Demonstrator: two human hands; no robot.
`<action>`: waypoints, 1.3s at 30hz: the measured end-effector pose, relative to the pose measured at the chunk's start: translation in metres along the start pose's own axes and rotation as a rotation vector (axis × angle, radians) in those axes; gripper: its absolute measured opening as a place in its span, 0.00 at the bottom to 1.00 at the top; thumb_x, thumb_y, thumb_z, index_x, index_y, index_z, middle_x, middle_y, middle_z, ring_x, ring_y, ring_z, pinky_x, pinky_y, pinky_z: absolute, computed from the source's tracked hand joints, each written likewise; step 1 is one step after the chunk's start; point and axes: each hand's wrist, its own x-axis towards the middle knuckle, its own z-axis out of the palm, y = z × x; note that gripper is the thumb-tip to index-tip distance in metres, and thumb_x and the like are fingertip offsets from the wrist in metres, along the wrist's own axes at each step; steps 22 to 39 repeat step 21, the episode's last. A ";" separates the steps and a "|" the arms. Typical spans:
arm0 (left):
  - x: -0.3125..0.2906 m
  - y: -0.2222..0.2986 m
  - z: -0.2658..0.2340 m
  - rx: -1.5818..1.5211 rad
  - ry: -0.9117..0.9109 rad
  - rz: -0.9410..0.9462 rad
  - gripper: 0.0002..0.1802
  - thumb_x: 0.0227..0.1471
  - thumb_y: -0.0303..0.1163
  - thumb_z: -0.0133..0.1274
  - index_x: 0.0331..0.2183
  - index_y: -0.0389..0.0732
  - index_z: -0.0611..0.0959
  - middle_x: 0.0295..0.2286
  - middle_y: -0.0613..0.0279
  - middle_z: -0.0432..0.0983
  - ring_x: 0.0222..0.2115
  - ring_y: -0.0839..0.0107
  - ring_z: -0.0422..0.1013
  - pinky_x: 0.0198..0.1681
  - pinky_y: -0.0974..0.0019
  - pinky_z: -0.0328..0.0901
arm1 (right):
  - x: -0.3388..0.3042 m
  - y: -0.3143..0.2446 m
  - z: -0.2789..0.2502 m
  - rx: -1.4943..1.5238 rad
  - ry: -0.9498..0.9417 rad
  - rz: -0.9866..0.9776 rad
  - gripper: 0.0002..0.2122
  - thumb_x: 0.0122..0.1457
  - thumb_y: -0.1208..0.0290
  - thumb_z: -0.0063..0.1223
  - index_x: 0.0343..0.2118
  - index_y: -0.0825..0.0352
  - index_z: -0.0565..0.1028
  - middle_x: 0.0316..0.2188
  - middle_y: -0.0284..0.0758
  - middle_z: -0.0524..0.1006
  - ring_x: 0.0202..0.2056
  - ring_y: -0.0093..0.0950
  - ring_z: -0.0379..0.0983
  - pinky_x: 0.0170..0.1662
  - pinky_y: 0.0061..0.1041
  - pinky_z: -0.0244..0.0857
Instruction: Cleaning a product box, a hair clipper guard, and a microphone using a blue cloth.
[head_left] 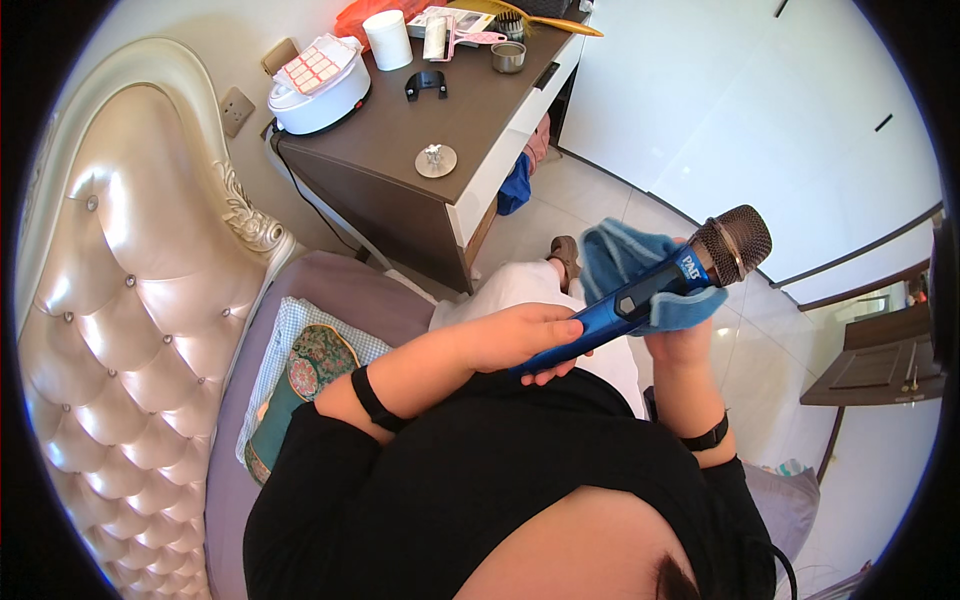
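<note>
A blue handheld microphone (pixel 600 325) with a dark metal mesh head lies slantwise in front of me, its head up to the right. My left hand (pixel 525 335) is wrapped round the lower end of its handle, thumb on top. A blue cloth (pixel 625 258) is folded about the upper handle, just below the mesh. My right hand (pixel 682 342) grips this cloth from beneath, pressing it against the microphone; most of its fingers are hidden behind the cloth.
Ahead, a brown desk (pixel 375 145) bears a white appliance (pixel 325 95), a white canister (pixel 387 40), a metal cup (pixel 508 57) and a small round metal lid (pixel 435 160). A tufted headboard (pixel 130 220) rises at left, beside a bed with a green embroidered pillow (pixel 280 420).
</note>
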 end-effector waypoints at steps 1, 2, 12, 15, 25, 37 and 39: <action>0.000 0.001 0.001 0.033 0.016 0.007 0.27 0.54 0.54 0.40 0.37 0.36 0.72 0.22 0.64 0.70 0.16 0.80 0.66 0.15 0.79 0.59 | 0.000 0.000 0.001 0.000 0.000 -0.003 0.22 0.46 0.74 0.57 0.45 0.68 0.65 0.41 0.37 0.71 0.45 0.31 0.68 0.49 0.30 0.62; 0.000 0.001 0.002 0.067 0.032 0.014 0.26 0.54 0.52 0.40 0.37 0.36 0.72 0.22 0.64 0.70 0.17 0.80 0.66 0.16 0.79 0.60 | 0.000 0.001 0.002 0.101 0.043 0.014 0.21 0.46 0.75 0.57 0.45 0.68 0.65 0.40 0.36 0.71 0.44 0.30 0.68 0.48 0.30 0.63; 0.002 0.003 0.005 0.216 0.285 0.048 0.19 0.57 0.44 0.39 0.35 0.37 0.73 0.22 0.64 0.70 0.18 0.79 0.66 0.18 0.76 0.61 | -0.021 0.020 0.015 -0.258 -0.154 0.376 0.24 0.44 0.79 0.59 0.45 0.65 0.63 0.37 0.34 0.70 0.41 0.26 0.69 0.43 0.28 0.65; 0.002 0.004 0.007 0.396 0.374 0.197 0.19 0.57 0.44 0.39 0.36 0.37 0.73 0.23 0.61 0.71 0.20 0.73 0.68 0.21 0.71 0.64 | -0.013 0.020 0.009 -0.216 -0.024 0.194 0.21 0.48 0.72 0.56 0.45 0.67 0.63 0.37 0.37 0.72 0.39 0.28 0.71 0.42 0.29 0.67; 0.004 0.002 0.002 1.070 0.541 0.324 0.19 0.57 0.44 0.37 0.44 0.41 0.71 0.29 0.58 0.74 0.28 0.60 0.71 0.33 0.63 0.65 | 0.008 0.004 0.006 -0.117 0.173 -0.012 0.22 0.54 0.60 0.50 0.48 0.69 0.63 0.42 0.42 0.71 0.44 0.35 0.69 0.49 0.35 0.63; 0.004 0.002 0.002 1.070 0.541 0.324 0.19 0.57 0.44 0.37 0.44 0.41 0.71 0.29 0.58 0.74 0.28 0.60 0.71 0.33 0.63 0.65 | 0.008 0.004 0.006 -0.117 0.173 -0.012 0.22 0.54 0.60 0.50 0.48 0.69 0.63 0.42 0.42 0.71 0.44 0.35 0.69 0.49 0.35 0.63; 0.004 0.002 0.002 1.070 0.541 0.324 0.19 0.57 0.44 0.37 0.44 0.41 0.71 0.29 0.58 0.74 0.28 0.60 0.71 0.33 0.63 0.65 | 0.008 0.004 0.006 -0.117 0.173 -0.012 0.22 0.54 0.60 0.50 0.48 0.69 0.63 0.42 0.42 0.71 0.44 0.35 0.69 0.49 0.35 0.63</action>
